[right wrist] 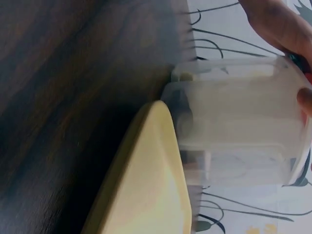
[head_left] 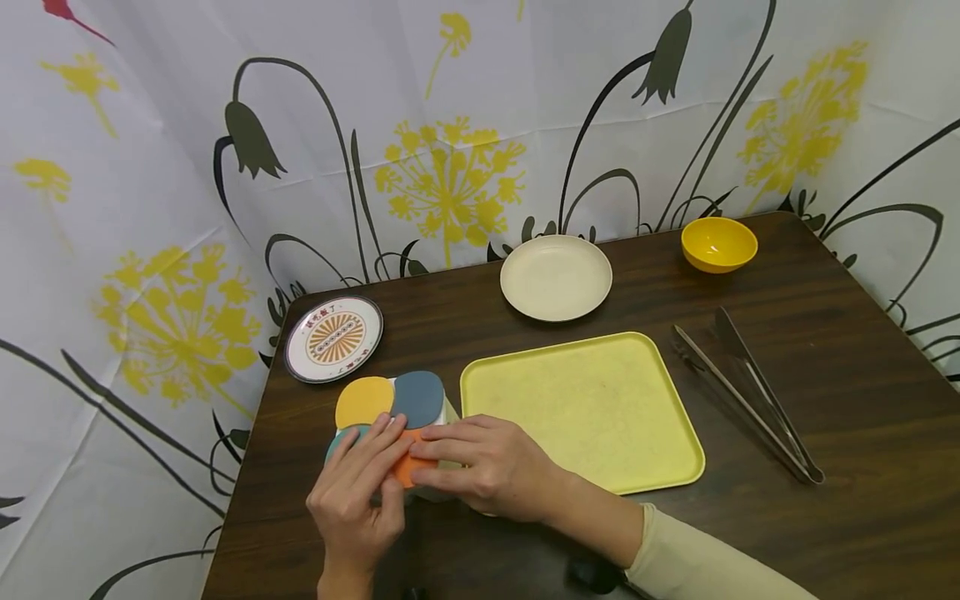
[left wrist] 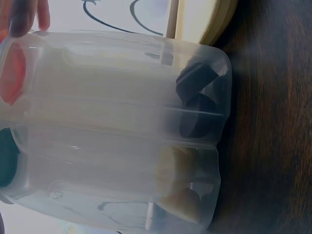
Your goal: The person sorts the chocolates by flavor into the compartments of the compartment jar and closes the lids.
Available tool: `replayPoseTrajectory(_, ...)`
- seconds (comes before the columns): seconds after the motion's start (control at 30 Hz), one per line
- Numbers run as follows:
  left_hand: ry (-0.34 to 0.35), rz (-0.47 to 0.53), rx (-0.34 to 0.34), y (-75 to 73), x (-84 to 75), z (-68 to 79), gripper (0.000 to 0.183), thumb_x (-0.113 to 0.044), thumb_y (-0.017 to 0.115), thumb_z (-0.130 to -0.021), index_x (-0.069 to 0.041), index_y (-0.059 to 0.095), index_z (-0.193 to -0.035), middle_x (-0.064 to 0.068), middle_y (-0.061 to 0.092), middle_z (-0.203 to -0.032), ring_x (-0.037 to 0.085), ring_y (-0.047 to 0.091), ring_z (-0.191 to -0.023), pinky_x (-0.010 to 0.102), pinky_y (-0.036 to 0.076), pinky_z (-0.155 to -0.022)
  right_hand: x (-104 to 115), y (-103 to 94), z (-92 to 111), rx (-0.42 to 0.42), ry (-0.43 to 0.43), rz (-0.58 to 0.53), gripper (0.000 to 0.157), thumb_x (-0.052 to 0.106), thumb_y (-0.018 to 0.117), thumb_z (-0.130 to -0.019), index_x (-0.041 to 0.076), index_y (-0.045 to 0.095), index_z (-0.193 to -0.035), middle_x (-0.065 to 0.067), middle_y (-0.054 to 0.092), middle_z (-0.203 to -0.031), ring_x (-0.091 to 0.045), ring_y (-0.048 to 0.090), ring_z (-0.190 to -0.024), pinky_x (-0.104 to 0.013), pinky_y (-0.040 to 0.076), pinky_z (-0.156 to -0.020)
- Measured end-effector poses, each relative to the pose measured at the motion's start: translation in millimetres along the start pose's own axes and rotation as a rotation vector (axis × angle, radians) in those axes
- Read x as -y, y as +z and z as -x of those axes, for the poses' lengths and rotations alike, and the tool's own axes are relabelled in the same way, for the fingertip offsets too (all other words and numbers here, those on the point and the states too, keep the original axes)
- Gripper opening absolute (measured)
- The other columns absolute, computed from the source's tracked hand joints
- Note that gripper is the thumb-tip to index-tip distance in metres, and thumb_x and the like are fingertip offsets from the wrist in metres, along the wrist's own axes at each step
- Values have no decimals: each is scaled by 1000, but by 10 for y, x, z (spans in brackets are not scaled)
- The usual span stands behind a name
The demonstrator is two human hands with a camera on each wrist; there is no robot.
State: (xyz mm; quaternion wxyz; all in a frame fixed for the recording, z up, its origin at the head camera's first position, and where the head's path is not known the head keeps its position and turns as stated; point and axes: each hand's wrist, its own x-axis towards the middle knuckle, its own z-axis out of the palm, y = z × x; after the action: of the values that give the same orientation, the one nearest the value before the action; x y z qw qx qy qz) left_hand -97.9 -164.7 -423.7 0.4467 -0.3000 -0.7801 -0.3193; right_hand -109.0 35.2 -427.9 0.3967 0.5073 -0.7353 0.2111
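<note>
A translucent container stands upright on the table at the left, in front of the patterned plate. Its top carries a yellow lid, a blue lid, a teal lid and an orange lid. My left hand rests its extended fingers across the teal and orange lids. From the other side, my right hand touches the orange lid with nearly straight fingers and thumb. Low inside the compartments, the left wrist view shows dark pieces and pale pieces.
A yellow tray lies right beside the container. Metal tongs lie farther right. Along the back are a patterned plate, a cream plate and a yellow bowl. A floral cloth hangs behind the table.
</note>
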Motion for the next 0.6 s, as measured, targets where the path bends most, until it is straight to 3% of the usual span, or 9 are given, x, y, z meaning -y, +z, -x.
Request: replayPoseTrajectory(0.6,29,-1,-28,18,2,13,30,-9,50,-82,-1,78,-90,13,74,-99,32,71,-93,40,46,-99,6,19,-42,-13,-9,-11,18,14,64,-94,18,79,-104,5,73,-104,-10,67,-102,-22,46,-95)
